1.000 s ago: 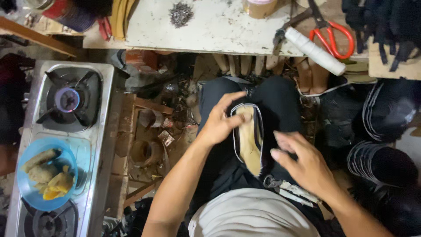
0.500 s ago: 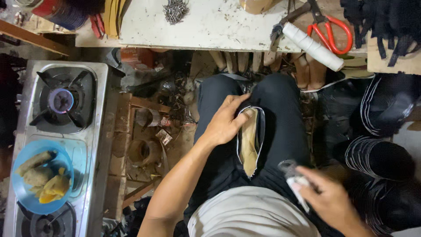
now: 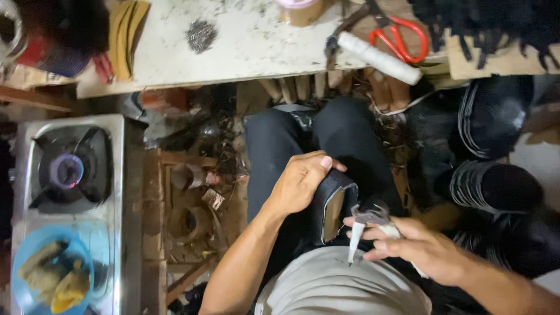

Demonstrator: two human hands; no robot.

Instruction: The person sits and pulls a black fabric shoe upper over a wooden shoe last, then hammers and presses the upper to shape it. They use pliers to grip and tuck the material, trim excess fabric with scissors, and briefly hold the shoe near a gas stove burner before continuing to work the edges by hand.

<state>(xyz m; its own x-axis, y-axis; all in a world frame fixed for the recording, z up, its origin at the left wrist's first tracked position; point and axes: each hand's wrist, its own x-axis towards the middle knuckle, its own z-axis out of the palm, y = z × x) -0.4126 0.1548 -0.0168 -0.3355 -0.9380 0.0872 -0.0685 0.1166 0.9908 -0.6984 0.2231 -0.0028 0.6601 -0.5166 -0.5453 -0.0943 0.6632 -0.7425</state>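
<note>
The left hand (image 3: 300, 184) covered the upper end of the dark shoe piece (image 3: 331, 204), so that end could not be seen. The right hand (image 3: 417, 248) concealed the grip of the pointed tool (image 3: 357, 236); the tool's type could not be determined. The right forearm was cut off by the lower right corner. The blue plate (image 3: 35, 245) was cut off at the bottom edge, and its contents were blurred. The scissors (image 3: 399, 38) were cut off by the top edge.
</note>
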